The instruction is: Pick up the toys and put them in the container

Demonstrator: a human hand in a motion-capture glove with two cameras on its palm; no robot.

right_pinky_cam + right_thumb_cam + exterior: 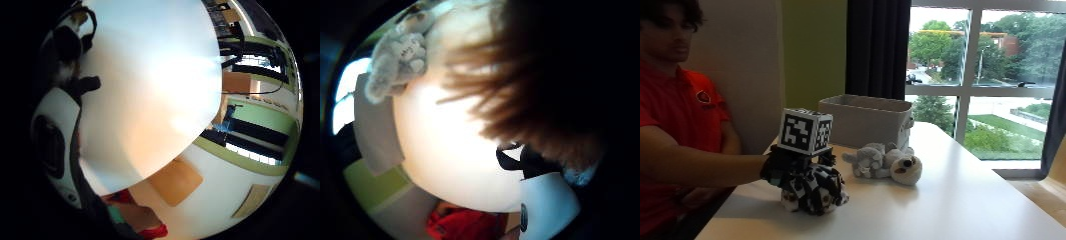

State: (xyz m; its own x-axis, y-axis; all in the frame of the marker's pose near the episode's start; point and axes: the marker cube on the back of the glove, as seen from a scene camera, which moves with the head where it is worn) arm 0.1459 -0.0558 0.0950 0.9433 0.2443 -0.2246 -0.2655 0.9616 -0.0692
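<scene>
In the outside view my gloved right hand (803,175) is down over a brown and white plush toy (790,201) on the white table (959,200), fingers curled round it. The toy's brown fur (545,75) fills much of the thumb side palm view. A grey elephant plush (866,160) (400,55) and a pale sloth plush (906,170) lie together to the right of the hand. Behind them stands the grey fabric container (866,120) (375,125), open at the top. The little finger side view shows mostly bare tabletop (150,90).
A person in a red shirt (680,115) sits at the table's left end. A window (973,75) and a dark curtain (878,47) are behind the container. The table's near and right parts hold nothing.
</scene>
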